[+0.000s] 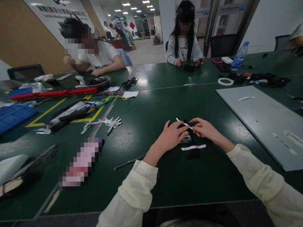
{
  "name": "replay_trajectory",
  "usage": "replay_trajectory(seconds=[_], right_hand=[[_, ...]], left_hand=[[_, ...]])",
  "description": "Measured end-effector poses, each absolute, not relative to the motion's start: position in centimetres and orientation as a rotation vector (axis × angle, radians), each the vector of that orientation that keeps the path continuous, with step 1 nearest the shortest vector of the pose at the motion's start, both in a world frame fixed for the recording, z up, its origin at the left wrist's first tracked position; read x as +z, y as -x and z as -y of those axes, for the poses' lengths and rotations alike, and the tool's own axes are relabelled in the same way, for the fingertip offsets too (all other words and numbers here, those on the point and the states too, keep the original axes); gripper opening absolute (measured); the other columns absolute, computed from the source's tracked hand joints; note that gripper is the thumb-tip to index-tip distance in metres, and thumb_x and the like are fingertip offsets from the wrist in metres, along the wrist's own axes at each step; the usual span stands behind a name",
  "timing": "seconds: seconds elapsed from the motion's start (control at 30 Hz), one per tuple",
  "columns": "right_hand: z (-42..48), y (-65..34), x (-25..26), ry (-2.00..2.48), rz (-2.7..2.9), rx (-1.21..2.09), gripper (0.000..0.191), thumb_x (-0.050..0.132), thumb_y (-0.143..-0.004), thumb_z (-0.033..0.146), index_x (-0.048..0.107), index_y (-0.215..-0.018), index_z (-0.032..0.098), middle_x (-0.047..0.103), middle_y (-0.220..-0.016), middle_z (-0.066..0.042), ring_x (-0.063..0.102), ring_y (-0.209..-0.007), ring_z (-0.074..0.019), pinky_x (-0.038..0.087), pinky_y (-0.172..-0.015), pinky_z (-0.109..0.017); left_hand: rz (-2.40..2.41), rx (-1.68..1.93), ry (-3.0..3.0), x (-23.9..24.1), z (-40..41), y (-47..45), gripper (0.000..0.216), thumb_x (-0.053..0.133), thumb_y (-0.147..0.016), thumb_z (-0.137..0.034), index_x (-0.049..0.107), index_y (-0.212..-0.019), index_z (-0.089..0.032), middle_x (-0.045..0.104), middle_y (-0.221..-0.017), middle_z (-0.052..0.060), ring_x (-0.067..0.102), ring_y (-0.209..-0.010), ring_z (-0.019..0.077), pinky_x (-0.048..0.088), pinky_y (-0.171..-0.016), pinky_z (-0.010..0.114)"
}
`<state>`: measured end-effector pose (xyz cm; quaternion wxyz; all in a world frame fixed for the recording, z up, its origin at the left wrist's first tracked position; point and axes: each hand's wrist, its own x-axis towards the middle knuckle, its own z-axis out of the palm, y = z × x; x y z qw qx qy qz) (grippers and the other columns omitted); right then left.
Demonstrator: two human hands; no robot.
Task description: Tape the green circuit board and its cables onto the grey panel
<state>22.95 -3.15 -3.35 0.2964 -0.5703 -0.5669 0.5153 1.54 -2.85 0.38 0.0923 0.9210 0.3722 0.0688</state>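
On the dark green table in front of me lies a black strap-like piece (194,154), partly covered by my hands. One white strip (193,147) lies across its near part. A second white strip (180,121) slants over its far end. My left hand (170,136) rests over the piece with fingers stretched, its fingertips at the second strip. Thumb and forefinger of my right hand (205,130) pinch the right end of that strip. Beneath my left fingers shows a small silvery, shiny part (187,137); its kind is hidden.
A grey panel (258,116) lies at the right, with a tape roll (225,81) and a water bottle (240,56) beyond. Left are a pile of white strips (113,124), a phone-like blurred object (81,164) and a blue basket (16,116). Two people sit across the table.
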Motion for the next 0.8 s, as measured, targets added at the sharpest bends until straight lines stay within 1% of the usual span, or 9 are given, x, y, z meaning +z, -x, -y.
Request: replay_trajectory(seconds=[0.13,0.27,0.37,0.43,0.53,0.63,0.7,0.73,0.8], right_hand=[[3.3,-22.8,-3.4,1.547,1.668,1.174,0.036,0.054,-0.082,0.031,0.051,-0.116,0.019,0.061,-0.068,0.002,0.053,-0.049,-0.0086,0.039,-0.048,-0.022],[3.7,-22.5,-3.0,1.599,1.772,1.072,0.035,0.051,-0.085,0.035,0.052,-0.116,0.019,0.062,-0.070,0.001,0.053,-0.047,-0.0095,0.040,-0.048,-0.024],[4.2,-22.3,-2.5,1.658,1.859,0.978,0.036,0.050,-0.086,0.037,0.054,-0.118,0.020,0.063,-0.074,-0.001,0.056,-0.052,-0.0116,0.041,-0.049,-0.025],[4.5,-22.5,-2.2,1.677,1.921,0.916,0.037,0.050,-0.086,0.037,0.054,-0.119,0.021,0.064,-0.072,-0.001,0.059,-0.057,-0.0137,0.043,-0.052,-0.026],[4.1,-24.4,-1.7,1.698,1.930,0.945,0.037,0.052,-0.085,0.036,0.055,-0.120,0.023,0.064,-0.069,-0.001,0.060,-0.059,-0.0147,0.046,-0.056,-0.027],[2.7,-28.8,-1.2,1.739,1.718,0.988,0.034,0.058,-0.082,0.032,0.058,-0.114,0.023,0.066,-0.075,-0.002,0.062,-0.063,-0.0144,0.048,-0.063,-0.028],[1.4,-32.7,-0.9,1.755,1.422,0.984,0.035,0.064,-0.077,0.031,0.060,-0.111,0.022,0.068,-0.086,-0.004,0.064,-0.073,-0.0161,0.049,-0.066,-0.027],[0.7,-34.7,-0.7,1.737,1.197,0.940,0.035,0.065,-0.076,0.029,0.060,-0.110,0.020,0.067,-0.092,-0.007,0.064,-0.077,-0.0167,0.049,-0.066,-0.026],[-0.5,-38.6,-0.5,1.749,1.035,0.807,0.037,0.056,-0.082,0.024,0.053,-0.118,0.017,0.062,-0.107,-0.013,0.063,-0.084,-0.0138,0.049,-0.071,-0.024]], left_hand=[[-1.101,0.151,-2.739,0.4,2.7,-1.4,0.043,0.025,-0.099,-0.044,0.041,-0.137,-0.032,0.039,-0.146,0.007,0.033,-0.136,0.0245,0.015,-0.111,0.057],[-1.096,0.121,-2.740,0.5,2.6,-1.5,0.045,0.022,-0.099,-0.045,0.040,-0.137,-0.031,0.038,-0.146,0.007,0.034,-0.135,0.0250,0.014,-0.111,0.057],[-1.084,0.102,-2.732,0.7,2.6,-1.5,0.046,0.021,-0.099,-0.045,0.040,-0.138,-0.031,0.038,-0.146,0.007,0.034,-0.135,0.0256,0.014,-0.111,0.058],[-1.078,0.089,-2.721,0.8,2.6,-1.5,0.046,0.021,-0.099,-0.045,0.038,-0.139,-0.031,0.036,-0.147,0.007,0.033,-0.136,0.0261,0.013,-0.111,0.058],[-1.077,0.091,-2.699,0.9,2.6,-1.4,0.046,0.022,-0.098,-0.046,0.036,-0.140,-0.033,0.035,-0.149,0.004,0.030,-0.137,0.0267,0.012,-0.112,0.058],[-1.071,0.127,-2.660,1.0,2.7,-1.3,0.049,0.023,-0.098,-0.048,0.029,-0.143,-0.031,0.038,-0.147,0.006,0.033,-0.136,0.0260,0.011,-0.112,0.057],[-1.090,0.160,-2.621,0.9,2.7,-1.3,0.055,0.026,-0.097,-0.049,0.021,-0.147,-0.025,0.041,-0.145,0.009,0.037,-0.134,0.0252,0.011,-0.113,0.056],[-1.103,0.172,-2.608,0.9,2.7,-1.3,0.058,0.027,-0.097,-0.050,0.020,-0.147,-0.022,0.042,-0.144,0.011,0.038,-0.133,0.0251,0.011,-0.114,0.055],[-1.116,0.176,-2.610,0.8,2.7,-1.3,0.058,0.027,-0.096,-0.050,0.025,-0.145,-0.018,0.041,-0.145,0.012,0.037,-0.133,0.0252,0.011,-0.114,0.055]])
